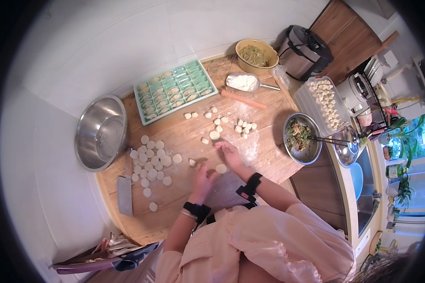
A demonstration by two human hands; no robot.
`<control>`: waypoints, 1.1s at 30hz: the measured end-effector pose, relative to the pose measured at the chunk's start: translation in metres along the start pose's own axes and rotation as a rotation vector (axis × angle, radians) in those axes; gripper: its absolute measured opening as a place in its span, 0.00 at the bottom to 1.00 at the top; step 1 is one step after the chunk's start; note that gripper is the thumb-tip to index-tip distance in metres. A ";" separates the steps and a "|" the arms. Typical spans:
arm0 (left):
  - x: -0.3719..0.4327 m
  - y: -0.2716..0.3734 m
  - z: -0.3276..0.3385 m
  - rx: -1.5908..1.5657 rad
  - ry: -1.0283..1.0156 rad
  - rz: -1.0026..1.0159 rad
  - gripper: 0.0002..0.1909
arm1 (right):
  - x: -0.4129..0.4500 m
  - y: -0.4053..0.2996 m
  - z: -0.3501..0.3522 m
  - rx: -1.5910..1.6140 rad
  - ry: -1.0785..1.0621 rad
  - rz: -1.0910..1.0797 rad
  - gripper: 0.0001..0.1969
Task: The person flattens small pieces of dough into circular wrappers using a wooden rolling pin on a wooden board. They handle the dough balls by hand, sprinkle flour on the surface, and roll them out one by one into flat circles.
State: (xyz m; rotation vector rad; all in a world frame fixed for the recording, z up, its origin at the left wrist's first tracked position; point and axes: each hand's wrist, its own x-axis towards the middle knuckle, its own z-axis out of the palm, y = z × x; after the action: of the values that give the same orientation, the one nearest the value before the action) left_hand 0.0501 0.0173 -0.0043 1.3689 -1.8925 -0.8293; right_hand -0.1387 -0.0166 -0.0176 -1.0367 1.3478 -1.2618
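Observation:
My left hand (202, 181) is low over the floured wooden board, thumb and fingers apart, its fingertips beside a small dough piece (192, 162). My right hand (230, 155) has its fingers together and slightly curled; whether something is under them cannot be made out. Just beyond its fingertips are a flattened dough disc (214, 134) and a dough piece (205, 140). Another disc (220, 168) lies between my hands. Several pressed dough rounds (152, 162) cover the board to the left. Small dough lumps (245, 128) are scattered farther back.
A cleaver (125, 196) and steel basin (102, 134) are on the left. Behind are a green tray of dumplings (173, 92), a flour scoop (244, 82), a rolling pin (243, 99) and a yellow bowl (256, 56). A filling bowl with chopsticks (302, 138) stands right, near a plastic container (322, 106).

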 end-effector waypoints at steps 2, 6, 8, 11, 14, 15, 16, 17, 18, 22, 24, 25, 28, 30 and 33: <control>0.001 -0.005 -0.014 -0.031 0.138 -0.089 0.27 | -0.032 -0.001 -0.020 0.249 -0.328 0.083 0.09; 0.018 -0.016 -0.041 0.112 0.232 -0.034 0.22 | -0.074 -0.034 -0.017 -0.072 -0.617 0.379 0.06; 0.016 -0.020 -0.040 0.289 0.197 0.083 0.20 | -0.080 -0.027 -0.016 -0.559 -0.796 -0.438 0.06; 0.015 -0.014 -0.033 0.147 -0.018 -0.097 0.16 | -0.061 -0.033 -0.020 -0.708 -0.366 -0.651 0.09; 0.011 0.000 -0.012 0.095 -0.152 -0.055 0.14 | -0.041 -0.015 -0.038 -0.692 -0.149 -0.570 0.12; 0.002 0.006 0.000 0.017 -0.151 -0.005 0.13 | -0.040 -0.008 -0.039 -0.695 -0.150 -0.563 0.12; -0.001 0.015 0.010 -0.061 -0.151 0.049 0.12 | -0.038 -0.004 -0.037 -0.645 -0.093 -0.516 0.12; -0.002 0.021 0.018 -0.068 -0.158 0.051 0.12 | -0.037 0.001 -0.035 -0.595 -0.036 -0.468 0.12; -0.004 0.031 0.024 -0.062 -0.170 0.098 0.11 | -0.037 0.002 -0.031 -0.602 -0.035 -0.456 0.12; -0.005 0.042 0.050 -0.030 -0.214 0.178 0.15 | -0.031 0.007 -0.009 -0.719 0.246 -0.419 0.13; -0.006 0.042 0.057 -0.071 -0.220 0.107 0.20 | -0.033 0.012 -0.007 -0.729 0.304 -0.425 0.15; -0.006 0.042 0.058 -0.104 -0.219 0.043 0.25 | -0.037 0.007 -0.005 -0.788 0.279 -0.377 0.17; -0.012 0.040 0.057 -0.186 -0.256 -0.017 0.35 | -0.041 -0.005 -0.003 -0.918 0.214 -0.290 0.23; -0.015 0.029 0.059 -0.241 -0.277 -0.050 0.38 | -0.039 -0.009 -0.001 -0.988 0.171 -0.251 0.26; -0.015 0.022 0.051 -0.311 -0.290 -0.095 0.41 | -0.035 -0.010 0.002 -1.073 0.167 -0.235 0.26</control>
State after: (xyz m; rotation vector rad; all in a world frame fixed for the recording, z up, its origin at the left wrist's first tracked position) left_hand 0.0010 0.0435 -0.0189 1.2021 -1.8191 -1.3697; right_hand -0.1319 0.0164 -0.0037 -1.8737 2.1539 -0.7327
